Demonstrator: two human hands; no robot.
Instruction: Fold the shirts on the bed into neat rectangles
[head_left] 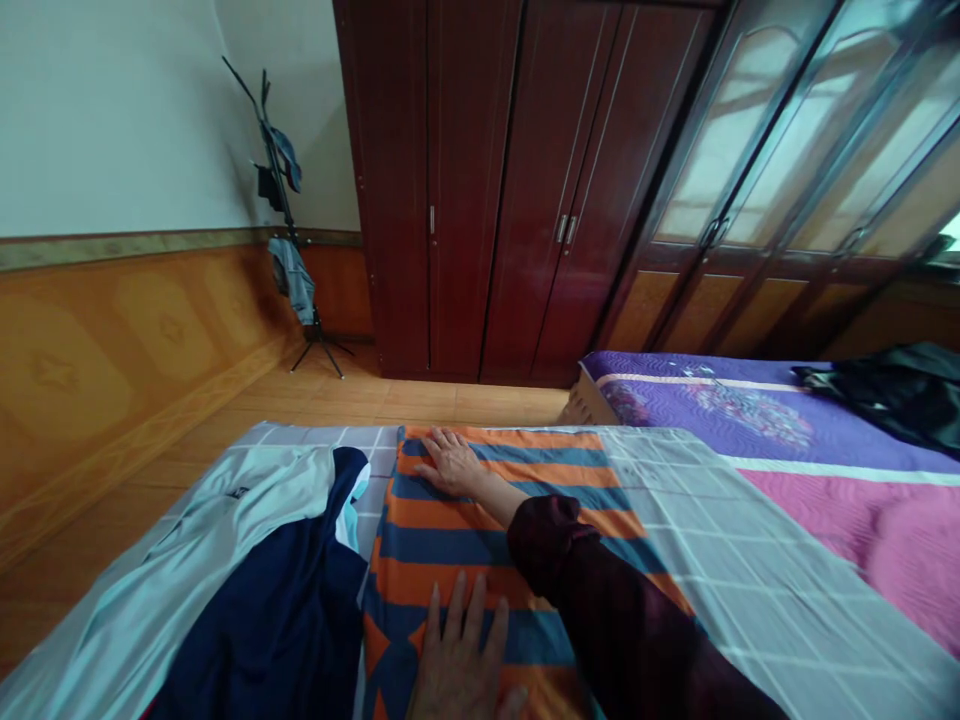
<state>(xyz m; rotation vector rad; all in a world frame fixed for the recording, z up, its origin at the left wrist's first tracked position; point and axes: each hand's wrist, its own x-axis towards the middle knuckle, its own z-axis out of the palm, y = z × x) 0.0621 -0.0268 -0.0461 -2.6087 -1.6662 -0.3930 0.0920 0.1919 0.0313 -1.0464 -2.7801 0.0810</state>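
Observation:
An orange and blue striped cloth (450,545) lies spread over a grey checked sheet (720,540). Flat near the cloth's far left corner rests my right hand (451,463), fingers extended, its arm in a dark maroon sleeve reaching in from the lower right. Closer to the camera, at the bottom centre, my left hand (463,650) lies over the same cloth with its fingers spread. Neither hand grips anything. To the left of the striped cloth is a white and navy garment (277,580), partly cut off by the frame's lower edge.
Beyond the bed stand a dark red wardrobe (457,190) and a coat rack (279,190) with hanging items. At the right, a purple and pink bed cover (757,410) has a dark garment (892,385) on it. Tiled floor (330,400) shows between bed and wardrobe.

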